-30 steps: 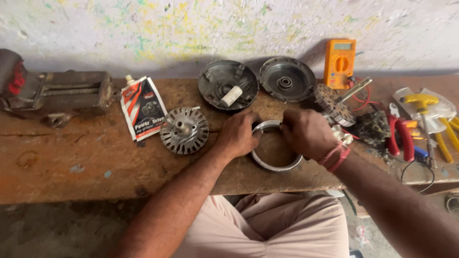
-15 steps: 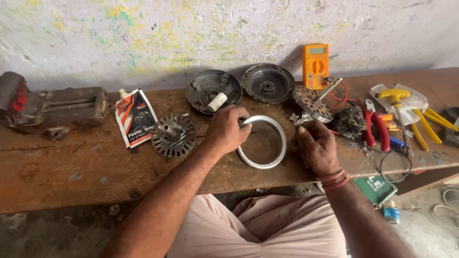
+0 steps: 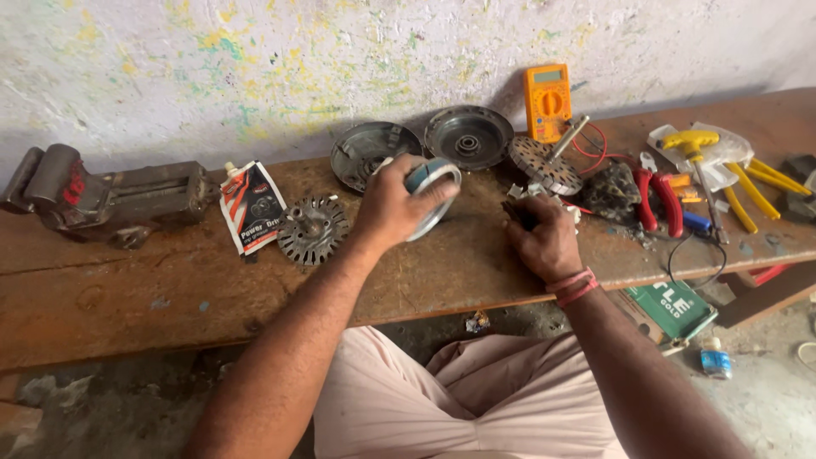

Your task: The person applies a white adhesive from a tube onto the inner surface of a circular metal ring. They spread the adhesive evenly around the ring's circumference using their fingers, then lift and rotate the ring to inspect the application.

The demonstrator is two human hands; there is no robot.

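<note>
My left hand point(image 3: 393, 208) holds a silver metal ring point(image 3: 435, 180), tilted on edge and lifted just above the wooden bench point(image 3: 170, 289). My right hand point(image 3: 544, 242) rests on the bench to the right of the ring. Its fingers are curled around a small dark part point(image 3: 513, 212); what the part is cannot be made out. Small pale scraps point(image 3: 531, 190) lie just beyond its fingertips. A finned grey rotor point(image 3: 314, 229) lies left of my left hand.
Two round dark covers point(image 3: 367, 151) point(image 3: 468, 136) lie by the wall, beside an orange multimeter point(image 3: 547, 102). A slotted disc point(image 3: 544, 165), a dark winding point(image 3: 614, 189), red pliers point(image 3: 660, 199) and yellow tools point(image 3: 722, 161) crowd the right. A vise point(image 3: 102, 197) and a sachet point(image 3: 251, 217) sit at the left.
My left hand has lifted the ring off the bench and tipped it on edge. My right hand let go of the ring and moved right, closing on a small dark part.
</note>
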